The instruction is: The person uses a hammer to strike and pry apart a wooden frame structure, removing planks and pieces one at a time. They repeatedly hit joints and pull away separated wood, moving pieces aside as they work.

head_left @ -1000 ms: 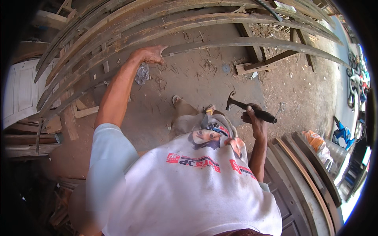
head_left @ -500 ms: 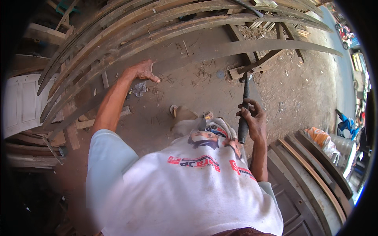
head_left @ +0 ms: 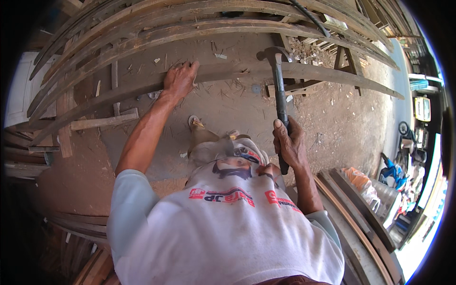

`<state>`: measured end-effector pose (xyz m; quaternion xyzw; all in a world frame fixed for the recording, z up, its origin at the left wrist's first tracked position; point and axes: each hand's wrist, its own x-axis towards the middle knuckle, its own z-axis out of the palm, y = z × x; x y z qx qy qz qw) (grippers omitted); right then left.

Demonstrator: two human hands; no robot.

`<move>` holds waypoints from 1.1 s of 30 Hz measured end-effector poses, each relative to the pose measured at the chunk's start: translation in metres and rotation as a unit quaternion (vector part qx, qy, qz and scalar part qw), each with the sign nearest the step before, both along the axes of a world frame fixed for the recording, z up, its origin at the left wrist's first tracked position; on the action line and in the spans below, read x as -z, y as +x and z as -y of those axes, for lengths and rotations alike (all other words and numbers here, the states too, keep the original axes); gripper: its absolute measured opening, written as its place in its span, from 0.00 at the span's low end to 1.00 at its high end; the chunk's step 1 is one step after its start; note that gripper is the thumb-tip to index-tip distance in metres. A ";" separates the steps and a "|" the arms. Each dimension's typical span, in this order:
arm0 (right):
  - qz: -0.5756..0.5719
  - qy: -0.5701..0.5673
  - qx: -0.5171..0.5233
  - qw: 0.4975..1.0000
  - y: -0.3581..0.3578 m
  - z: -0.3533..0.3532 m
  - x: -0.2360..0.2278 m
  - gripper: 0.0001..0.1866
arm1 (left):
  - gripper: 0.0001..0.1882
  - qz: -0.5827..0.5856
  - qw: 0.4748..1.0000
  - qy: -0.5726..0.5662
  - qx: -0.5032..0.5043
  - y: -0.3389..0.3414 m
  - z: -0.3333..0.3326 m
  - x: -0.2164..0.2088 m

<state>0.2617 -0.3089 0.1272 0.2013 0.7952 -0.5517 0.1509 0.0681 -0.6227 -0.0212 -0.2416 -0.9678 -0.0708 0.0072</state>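
A long, weathered wooden beam (head_left: 128, 91) crosses in front of me from left to right. My left hand (head_left: 179, 81) is closed over it left of the middle, its fingers wrapped over the far edge. In my right hand (head_left: 290, 142) is a claw hammer (head_left: 279, 88) with a dark grip, held by the handle with the head away from me. The hammer head appears over the right part of the beam; whether it touches the wood I cannot tell. A small sliver sticks up from the beam between my hand and the hammer.
Several more long beams (head_left: 190, 32) lie beyond, with a dark bar (head_left: 311, 18) across them. A wooden support (head_left: 104, 119) stands at left under the beam. Stacked boards (head_left: 354, 213) and an orange-white sack (head_left: 361, 183) are at lower right. Nails or splinters litter the ground.
My left hand has gone from open beside the beam to closed around it. My right hand has moved the hammer left and farther away, with its head now over the beam. The view has shifted.
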 end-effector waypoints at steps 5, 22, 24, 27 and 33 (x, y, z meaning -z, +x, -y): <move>-0.396 -0.083 0.009 0.914 -0.007 0.025 -0.063 0.28 | 0.27 -0.030 0.999 0.011 0.001 0.006 0.001 0.005; -0.348 -0.009 0.017 0.937 0.000 0.011 -0.051 0.28 | 0.30 0.046 0.999 -0.004 -0.012 -0.010 0.004 -0.011; -0.503 -0.115 0.018 0.856 -0.013 0.009 -0.089 0.32 | 0.31 0.072 0.997 -0.014 -0.011 0.001 0.007 -0.009; -0.614 -0.219 -0.089 0.753 -0.019 -0.006 -0.121 0.34 | 0.33 0.066 0.998 -0.010 -0.004 -0.005 0.003 -0.008; 0.035 0.202 -0.109 0.973 -0.002 -0.003 0.057 0.26 | 0.33 0.059 0.998 -0.021 -0.001 0.002 -0.002 -0.014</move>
